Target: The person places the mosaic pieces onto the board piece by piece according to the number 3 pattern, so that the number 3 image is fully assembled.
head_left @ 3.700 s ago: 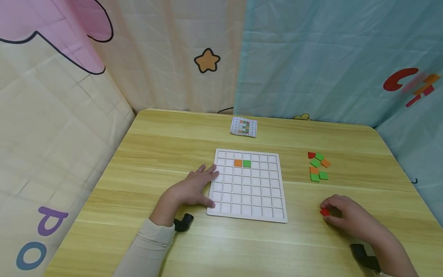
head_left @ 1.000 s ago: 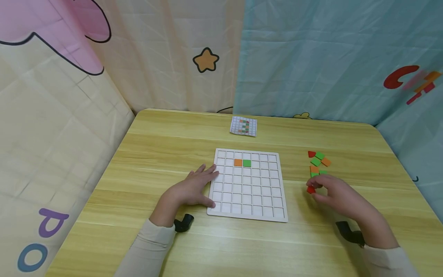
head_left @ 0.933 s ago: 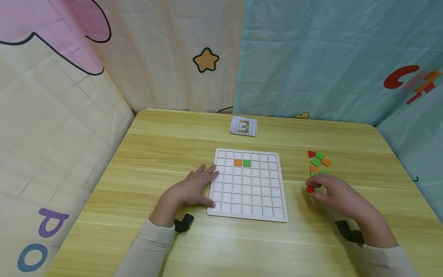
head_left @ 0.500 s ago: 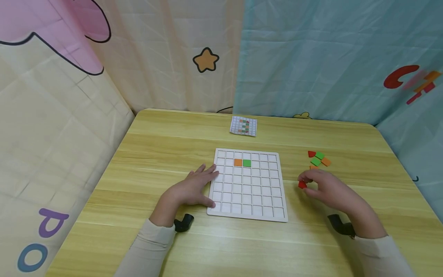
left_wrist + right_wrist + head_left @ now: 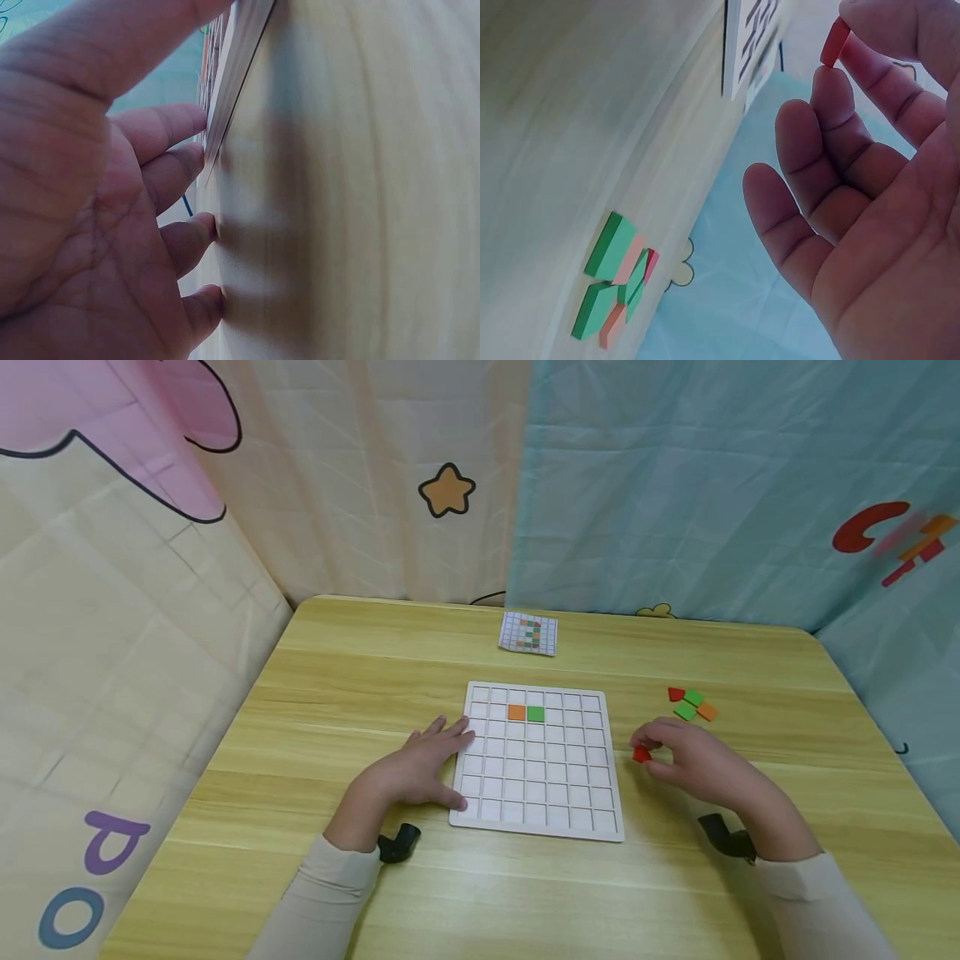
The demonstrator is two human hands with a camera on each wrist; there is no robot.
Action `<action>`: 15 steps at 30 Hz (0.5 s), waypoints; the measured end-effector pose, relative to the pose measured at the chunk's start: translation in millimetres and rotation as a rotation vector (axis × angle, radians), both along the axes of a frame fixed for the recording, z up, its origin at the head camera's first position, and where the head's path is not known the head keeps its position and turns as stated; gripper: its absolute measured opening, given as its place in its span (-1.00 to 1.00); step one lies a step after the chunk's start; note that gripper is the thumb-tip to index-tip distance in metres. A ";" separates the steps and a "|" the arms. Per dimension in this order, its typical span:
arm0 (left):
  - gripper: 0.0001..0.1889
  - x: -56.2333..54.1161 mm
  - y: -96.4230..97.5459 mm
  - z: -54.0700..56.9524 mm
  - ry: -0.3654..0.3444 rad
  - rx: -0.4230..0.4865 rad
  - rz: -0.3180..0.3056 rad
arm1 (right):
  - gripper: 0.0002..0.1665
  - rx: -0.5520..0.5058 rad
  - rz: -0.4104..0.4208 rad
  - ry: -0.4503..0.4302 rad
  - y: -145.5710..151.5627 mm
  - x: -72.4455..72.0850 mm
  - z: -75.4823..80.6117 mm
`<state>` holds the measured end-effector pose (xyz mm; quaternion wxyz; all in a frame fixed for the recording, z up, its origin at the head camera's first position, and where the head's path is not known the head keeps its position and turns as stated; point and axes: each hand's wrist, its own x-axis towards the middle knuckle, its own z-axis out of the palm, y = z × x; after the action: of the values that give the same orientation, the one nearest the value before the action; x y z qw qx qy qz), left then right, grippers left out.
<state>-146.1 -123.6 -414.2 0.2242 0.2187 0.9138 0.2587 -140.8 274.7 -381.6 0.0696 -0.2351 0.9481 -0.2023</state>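
A white gridded board lies mid-table, with an orange square tile and a green square tile side by side in its second row. My left hand rests at the board's left edge, fingers spread, thumb on the lower left corner. In the left wrist view two fingertips meet the board's side. Just right of the board, my right hand pinches a small red tile between thumb and fingers. The right wrist view shows that red tile held up from the table, the other fingers loosely bent.
Loose tiles lie beyond my right hand: a red tile, two green ones and an orange tile; more are hidden behind the hand but show as green tiles in the right wrist view. A patterned grid card lies behind the board.
My right hand has carried the red tile leftward and away from me, from the table's right side to near the board's right edge, now covering some loose tiles. My left hand stays put.
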 end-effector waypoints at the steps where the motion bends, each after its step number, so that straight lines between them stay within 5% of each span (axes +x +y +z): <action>1: 0.05 0.0 0.2 0.2 -0.001 0.000 0.001 | -0.75 0.007 -0.002 -0.006 -1.1 -0.7 0.7; 15: 0.05 0.7 1.0 0.4 -0.001 0.000 0.009 | -0.74 0.021 0.039 -0.028 -15.8 -13.1 2.3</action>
<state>-145.4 -122.6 -413.8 0.2235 0.2145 0.9146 0.2600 -153.9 258.9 -379.3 0.0891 -0.2499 0.9444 -0.1941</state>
